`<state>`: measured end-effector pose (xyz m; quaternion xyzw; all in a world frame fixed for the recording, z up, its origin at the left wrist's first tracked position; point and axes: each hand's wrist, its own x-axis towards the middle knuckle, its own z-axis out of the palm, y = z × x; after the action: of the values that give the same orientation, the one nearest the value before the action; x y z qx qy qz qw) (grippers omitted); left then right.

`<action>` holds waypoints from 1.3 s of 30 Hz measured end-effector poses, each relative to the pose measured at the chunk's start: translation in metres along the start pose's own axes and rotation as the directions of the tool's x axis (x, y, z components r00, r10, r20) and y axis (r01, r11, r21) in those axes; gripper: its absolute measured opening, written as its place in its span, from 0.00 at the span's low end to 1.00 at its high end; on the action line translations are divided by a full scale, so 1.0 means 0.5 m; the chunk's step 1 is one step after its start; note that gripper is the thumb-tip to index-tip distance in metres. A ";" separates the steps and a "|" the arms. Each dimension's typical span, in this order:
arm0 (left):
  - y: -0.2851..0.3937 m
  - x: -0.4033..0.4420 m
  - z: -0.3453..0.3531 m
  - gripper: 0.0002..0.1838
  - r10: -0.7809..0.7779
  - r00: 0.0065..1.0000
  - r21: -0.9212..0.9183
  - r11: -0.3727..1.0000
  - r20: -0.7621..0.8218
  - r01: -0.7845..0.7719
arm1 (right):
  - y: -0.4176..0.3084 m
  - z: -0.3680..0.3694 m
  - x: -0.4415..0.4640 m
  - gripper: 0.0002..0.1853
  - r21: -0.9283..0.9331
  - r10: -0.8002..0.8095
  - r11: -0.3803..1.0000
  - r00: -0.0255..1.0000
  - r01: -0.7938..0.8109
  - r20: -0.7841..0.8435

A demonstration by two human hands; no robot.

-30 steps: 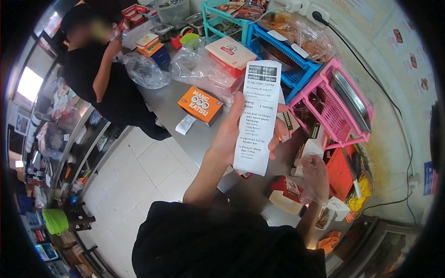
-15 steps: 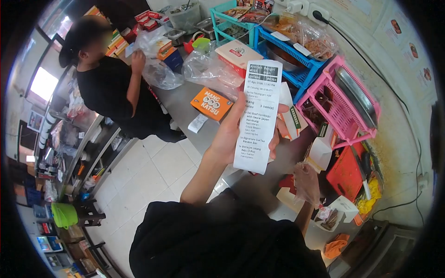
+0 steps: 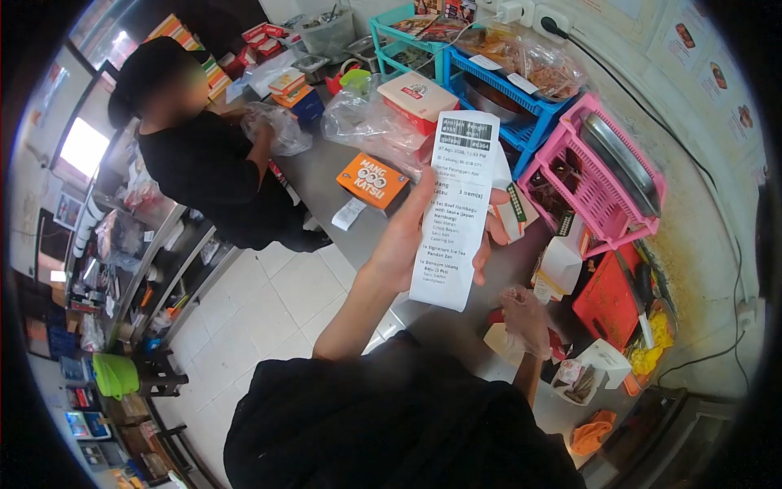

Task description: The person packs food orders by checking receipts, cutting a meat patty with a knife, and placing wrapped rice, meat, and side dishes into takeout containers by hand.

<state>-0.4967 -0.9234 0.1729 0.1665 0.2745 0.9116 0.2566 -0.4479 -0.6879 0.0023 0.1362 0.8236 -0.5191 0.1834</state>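
My left hand (image 3: 397, 248) is closed around a long white paper receipt (image 3: 453, 216), held upright with its printed side toward me. Thumb and fingers grip its two edges. Lower right, my right hand (image 3: 525, 322) wears a clear plastic glove and hovers over or touches an open cream and red box (image 3: 498, 342). Its fingers are blurred under the glove, so I cannot see whether they hold anything. Just right of it stands an open white carton (image 3: 582, 379) with food pieces inside. Beyond my left wrist sits an orange Mang Katsu box (image 3: 373, 181) with a paper slip (image 3: 349, 213) beside it.
A co-worker (image 3: 199, 155) in black handles a clear plastic bag (image 3: 281, 130) at the left. Pink basket (image 3: 599, 183), blue rack (image 3: 521, 110) and teal rack (image 3: 407, 49) line the wall. A knife (image 3: 639, 306) lies on a red cutting board (image 3: 604, 301). An orange cloth (image 3: 592, 432) is near the counter's edge.
My gloved right hand has shifted slightly left and up. The receipt stays in my left hand, a little lower. The co-worker's hands have moved down onto the plastic bag.
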 end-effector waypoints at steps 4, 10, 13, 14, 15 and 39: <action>-0.001 -0.004 0.005 0.41 -0.005 1.000 0.008 1.000 -0.017 0.005 | 0.046 0.007 0.022 0.17 -0.088 -0.011 0.996 1.000 0.009 -0.016; -0.011 -0.005 0.009 0.41 -0.005 1.000 0.004 1.000 -0.002 0.005 | 0.032 0.007 0.006 0.17 0.038 -0.040 0.999 0.997 0.037 0.067; -0.016 -0.015 0.008 0.41 -0.001 1.000 0.011 1.000 -0.022 0.001 | 0.116 0.021 0.045 0.17 0.014 -0.197 0.980 0.980 0.197 0.008; -0.015 -0.018 0.008 0.41 0.000 0.999 0.025 1.000 -0.044 0.001 | 0.135 0.021 0.062 0.16 -0.028 -0.332 0.943 0.939 0.331 -0.090; -0.015 -0.021 0.004 0.41 0.002 1.000 0.034 0.999 -0.025 -0.001 | 0.087 0.004 0.049 0.16 -0.030 -0.345 0.939 0.933 0.344 -0.106; 0.538 0.296 -0.766 0.12 0.602 0.580 0.741 0.671 -0.548 0.004 | -0.666 -0.107 0.712 0.17 -0.926 -0.794 -0.025 0.556 0.376 0.247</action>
<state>-0.8885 -1.1926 0.0507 -0.1040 0.6291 0.7584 -0.1350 -0.9134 -0.7685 0.1337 -0.2750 0.9431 0.0648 -0.1752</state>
